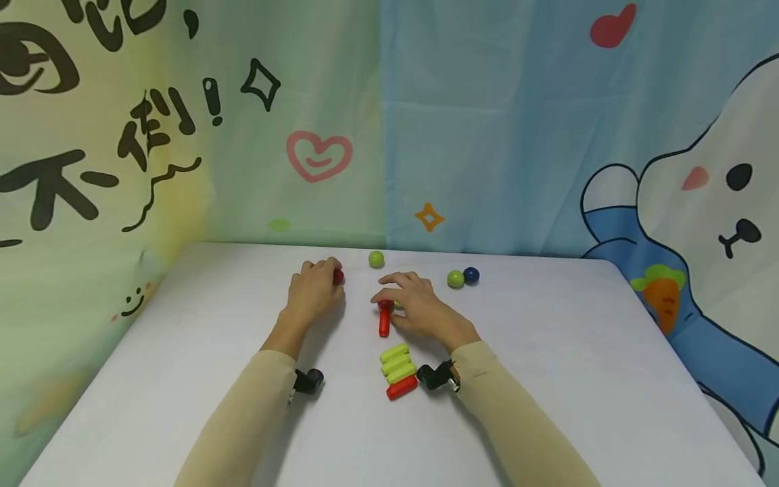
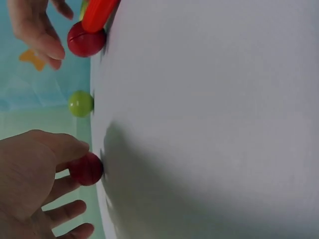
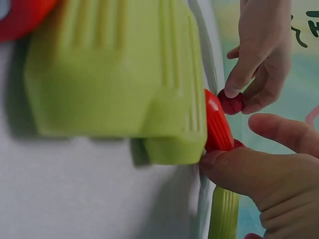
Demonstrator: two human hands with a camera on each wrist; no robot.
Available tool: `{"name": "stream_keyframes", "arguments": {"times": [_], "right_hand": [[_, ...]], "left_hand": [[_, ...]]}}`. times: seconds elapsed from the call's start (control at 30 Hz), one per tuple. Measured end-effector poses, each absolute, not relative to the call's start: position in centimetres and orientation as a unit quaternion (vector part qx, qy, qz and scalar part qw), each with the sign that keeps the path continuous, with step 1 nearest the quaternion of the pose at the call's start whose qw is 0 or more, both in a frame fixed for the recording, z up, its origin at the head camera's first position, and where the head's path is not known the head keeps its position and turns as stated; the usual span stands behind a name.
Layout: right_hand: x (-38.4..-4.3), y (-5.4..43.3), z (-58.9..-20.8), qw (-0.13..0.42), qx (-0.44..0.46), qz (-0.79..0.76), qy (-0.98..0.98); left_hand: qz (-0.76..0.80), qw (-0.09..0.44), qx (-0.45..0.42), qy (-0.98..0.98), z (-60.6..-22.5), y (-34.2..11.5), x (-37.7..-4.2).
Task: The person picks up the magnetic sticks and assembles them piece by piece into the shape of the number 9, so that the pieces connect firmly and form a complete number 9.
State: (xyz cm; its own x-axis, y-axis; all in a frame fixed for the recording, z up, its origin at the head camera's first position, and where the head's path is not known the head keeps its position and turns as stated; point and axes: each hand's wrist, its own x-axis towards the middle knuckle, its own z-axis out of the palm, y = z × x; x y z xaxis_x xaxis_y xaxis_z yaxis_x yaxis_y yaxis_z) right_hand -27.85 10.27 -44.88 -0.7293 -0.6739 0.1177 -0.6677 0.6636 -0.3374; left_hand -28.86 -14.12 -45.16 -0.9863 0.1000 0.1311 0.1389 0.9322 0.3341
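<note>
My left hand (image 1: 312, 289) pinches a small red ball (image 2: 86, 169) between thumb and fingers, low at the table's far side. To its right, a red ribbed handle (image 1: 384, 322) lies with another red ball (image 2: 85, 40) at its far end. Over that ball hovers my right hand (image 1: 420, 306), its fingers spread and loosely bent, the thumb near the red handle in the right wrist view. The right hand partly hides a green ribbed handle (image 3: 224, 214). Closer to me, several green handles (image 1: 398, 363) lie side by side with a red handle (image 1: 402, 387).
A green ball (image 1: 376, 259) sits near the table's back edge. Farther right, a second green ball (image 1: 456, 279) stands beside a dark blue ball (image 1: 471, 275). A printed curtain (image 1: 487, 135) hangs behind the white table (image 1: 578, 379).
</note>
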Motion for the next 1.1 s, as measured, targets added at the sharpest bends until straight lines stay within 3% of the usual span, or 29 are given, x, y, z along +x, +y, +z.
{"name": "stream_keyframes", "arguments": {"times": [0.6,1.1], "right_hand": [[-28.1,10.0,-45.3,0.027,-0.374,-0.145,0.916],[-28.9,9.7,-45.3,0.025,-0.375,-0.176,0.910]], "left_hand": [[-0.148,0.068,-0.072,-0.984,-45.6,-14.0,-29.0],[-0.301,-0.024,-0.134,-0.944,-45.8,-14.4,-26.0]]}}
